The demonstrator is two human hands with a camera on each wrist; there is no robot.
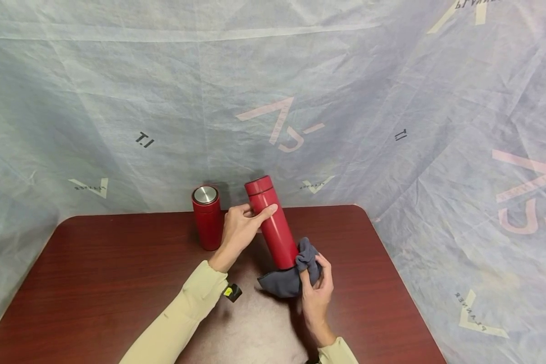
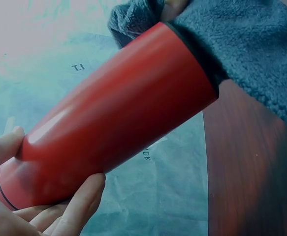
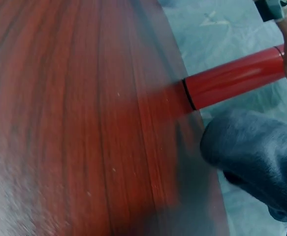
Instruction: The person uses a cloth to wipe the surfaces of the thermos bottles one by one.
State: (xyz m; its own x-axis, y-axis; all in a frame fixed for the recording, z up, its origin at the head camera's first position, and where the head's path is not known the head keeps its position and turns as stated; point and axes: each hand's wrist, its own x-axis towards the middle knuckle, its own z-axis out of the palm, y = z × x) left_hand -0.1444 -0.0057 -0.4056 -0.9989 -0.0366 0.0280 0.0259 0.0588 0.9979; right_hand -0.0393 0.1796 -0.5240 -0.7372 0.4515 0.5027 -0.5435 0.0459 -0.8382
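On the pale sheet (image 1: 200,101) behind and beside the tilted red flask (image 1: 275,232), one reads black "T.I" (image 1: 144,140) to the flask's upper left and upper right; mirror-reversed "PLANNER" (image 1: 470,311), to its lower right.

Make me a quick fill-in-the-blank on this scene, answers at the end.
1. The person's ____ hand grips the tilted red bottle.
2. The other hand holds a dark cloth at that bottle's ____ end.
3. A second red bottle stands on the ____.
4. In the head view, the second bottle is to the ____ of the tilted one.

Missing words: left; lower; table; left.
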